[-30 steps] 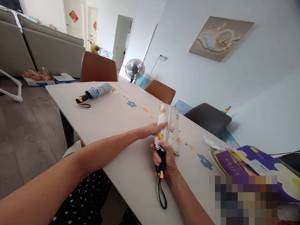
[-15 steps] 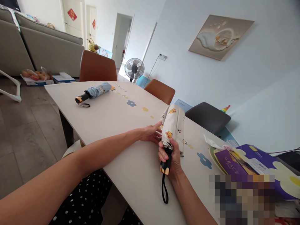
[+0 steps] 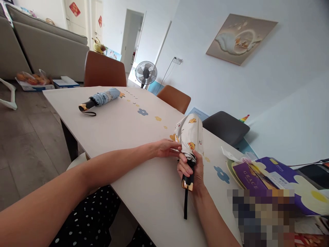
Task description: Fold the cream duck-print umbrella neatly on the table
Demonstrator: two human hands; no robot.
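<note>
My right hand grips the black, gold-tipped handle of a folded white umbrella printed with small cartoon figures. It holds the umbrella tilted up off the white table, with the wrist strap hanging down. My left hand reaches across and pinches the loose fabric at the canopy's base, fingers curled on it. A second folded umbrella, light blue, lies at the table's far left end.
Purple flower-print boxes and a plate sit on the table at the right. Brown chairs and a dark chair stand along the far side. A grey sofa and a fan are beyond.
The white umbrella has been lifted from lying on the table to a more upright tilt and shifted right. My left hand went from flat against the canopy to pinching its base.
</note>
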